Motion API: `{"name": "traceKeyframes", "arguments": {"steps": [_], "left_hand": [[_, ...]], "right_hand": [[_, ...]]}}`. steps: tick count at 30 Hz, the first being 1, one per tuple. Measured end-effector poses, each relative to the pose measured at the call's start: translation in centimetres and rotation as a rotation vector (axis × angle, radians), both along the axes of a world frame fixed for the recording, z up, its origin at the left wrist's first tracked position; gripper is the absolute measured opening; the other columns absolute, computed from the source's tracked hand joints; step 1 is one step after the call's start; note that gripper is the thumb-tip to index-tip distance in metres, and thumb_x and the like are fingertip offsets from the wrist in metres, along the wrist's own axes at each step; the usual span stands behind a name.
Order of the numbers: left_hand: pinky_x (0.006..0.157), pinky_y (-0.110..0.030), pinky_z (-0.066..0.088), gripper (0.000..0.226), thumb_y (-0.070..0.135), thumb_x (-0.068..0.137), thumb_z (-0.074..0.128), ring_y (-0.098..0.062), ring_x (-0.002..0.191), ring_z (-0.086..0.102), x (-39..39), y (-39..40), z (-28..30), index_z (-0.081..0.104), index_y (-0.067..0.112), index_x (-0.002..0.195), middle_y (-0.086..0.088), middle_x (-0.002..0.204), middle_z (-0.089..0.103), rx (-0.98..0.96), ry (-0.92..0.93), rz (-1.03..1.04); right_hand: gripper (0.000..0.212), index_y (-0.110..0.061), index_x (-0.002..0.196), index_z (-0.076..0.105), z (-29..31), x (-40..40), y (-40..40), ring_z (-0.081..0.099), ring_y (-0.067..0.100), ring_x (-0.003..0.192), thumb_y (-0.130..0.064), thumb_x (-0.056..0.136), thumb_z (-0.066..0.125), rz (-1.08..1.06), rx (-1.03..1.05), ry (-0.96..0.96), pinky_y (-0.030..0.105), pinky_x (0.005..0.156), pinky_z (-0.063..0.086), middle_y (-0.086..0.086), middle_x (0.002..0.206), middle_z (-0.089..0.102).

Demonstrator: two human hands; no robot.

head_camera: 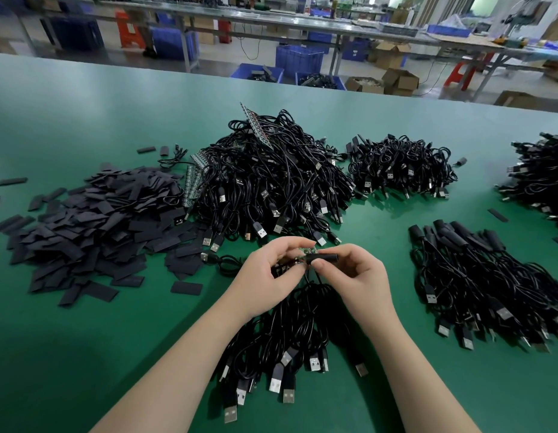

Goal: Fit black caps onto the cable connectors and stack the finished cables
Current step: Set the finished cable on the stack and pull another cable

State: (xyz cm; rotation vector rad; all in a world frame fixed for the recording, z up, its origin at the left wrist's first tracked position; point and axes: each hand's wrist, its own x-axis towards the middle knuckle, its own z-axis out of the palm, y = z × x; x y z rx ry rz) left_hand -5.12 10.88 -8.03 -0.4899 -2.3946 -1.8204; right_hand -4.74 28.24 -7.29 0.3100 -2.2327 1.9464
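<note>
My left hand (271, 270) pinches a small green circuit-board connector (307, 250) at the end of a black cable, with several more connector ends bunched under its fingers. My right hand (355, 270) grips a black cap (326, 257) whose open end meets that board. Below my hands hangs a bunch of black USB cables (287, 345), plugs pointing toward me. A heap of flat black caps (93, 226) lies at the left. A stack of capped cables (477, 276) lies at the right.
A large tangled pile of uncapped cables (271, 182) sits beyond my hands on the green table (83, 354), with smaller cable piles (399, 167) behind it and at the far right edge (540, 179). Loose caps scatter at the left. Blue crates and benches stand beyond the table.
</note>
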Motion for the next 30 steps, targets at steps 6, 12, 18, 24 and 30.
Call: {"name": "traceKeyframes", "arguments": {"steps": [6,12,18,24,30], "left_hand": [[0.092,-0.010,0.045,0.036,0.020,0.092,0.064,0.008,0.107,0.059,0.17,0.28,-0.21,0.058,0.051,0.107,0.031,0.108,0.063,-0.112,0.072,0.112],[0.083,-0.017,0.050,0.017,0.026,0.084,0.075,0.004,0.095,0.063,0.39,0.20,0.00,0.075,0.033,0.100,0.021,0.096,0.070,-0.208,0.210,0.281],[0.085,-0.018,0.050,0.023,0.023,0.083,0.077,0.004,0.096,0.064,0.71,0.36,0.22,0.076,0.032,0.103,0.018,0.098,0.072,-0.215,0.245,0.248],[0.082,-0.011,0.048,0.020,0.019,0.079,0.080,0.005,0.091,0.064,0.75,0.40,0.22,0.077,0.033,0.094,0.023,0.090,0.071,-0.153,0.214,0.289],[0.080,-0.012,0.049,0.019,0.017,0.079,0.079,0.006,0.090,0.064,0.90,0.45,0.32,0.078,0.029,0.094,0.028,0.087,0.067,-0.203,0.288,0.298]], "right_hand": [[0.016,-0.031,0.081,0.077,-0.40,-0.35,0.46,0.068,0.015,0.075,-0.015,0.080,0.080,-0.028,-0.086,-0.117,0.022,0.071,0.056,0.004,0.078,0.073],[0.007,-0.030,0.080,0.077,-0.43,-0.37,0.49,0.073,0.019,0.079,-0.028,0.073,0.078,-0.042,-0.170,-0.164,0.021,0.073,0.056,0.001,0.080,0.076],[0.021,-0.029,0.083,0.079,-0.63,-0.16,0.01,0.073,0.011,0.076,-0.009,0.085,0.075,-0.003,-0.159,-0.135,0.016,0.070,0.054,0.001,0.082,0.077],[0.024,-0.030,0.082,0.079,-0.62,-0.20,-0.07,0.072,0.010,0.074,-0.007,0.086,0.073,-0.016,-0.200,-0.139,0.016,0.069,0.054,0.000,0.082,0.077],[0.011,-0.031,0.085,0.080,-0.65,-0.11,-0.09,0.072,0.010,0.077,-0.028,0.075,0.076,-0.004,-0.160,-0.156,0.018,0.071,0.054,0.001,0.083,0.077]]}}
